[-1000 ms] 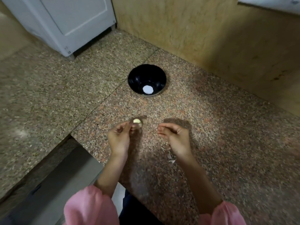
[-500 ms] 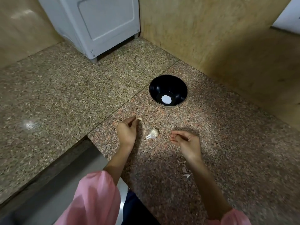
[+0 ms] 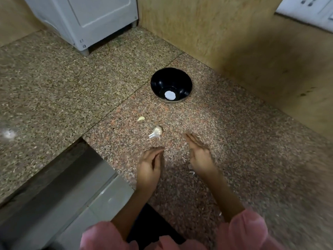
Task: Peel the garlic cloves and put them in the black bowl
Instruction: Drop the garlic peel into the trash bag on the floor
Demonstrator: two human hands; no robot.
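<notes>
A black bowl [image 3: 171, 84] stands on the granite counter [image 3: 225, 141], with a white round spot showing at its bottom. A small peeled garlic clove [image 3: 141, 118] lies on the counter in front of the bowl. Just nearer to me lies a white garlic bulb piece with a stem [image 3: 156, 132]. My left hand [image 3: 150, 166] hovers below the bulb piece, fingers relaxed and empty. My right hand [image 3: 199, 155] is beside it, fingers straight, holding nothing. Bits of garlic skin [image 3: 191, 170] lie by my right wrist.
A white appliance [image 3: 86, 20] stands at the back left. A wooden wall panel [image 3: 234, 38] runs along the back and right. The counter's edge drops off at the lower left to a grey ledge [image 3: 72, 192].
My left hand let go of the clove, which now lies on the counter, and drew back toward me. My right hand's fingers straightened.
</notes>
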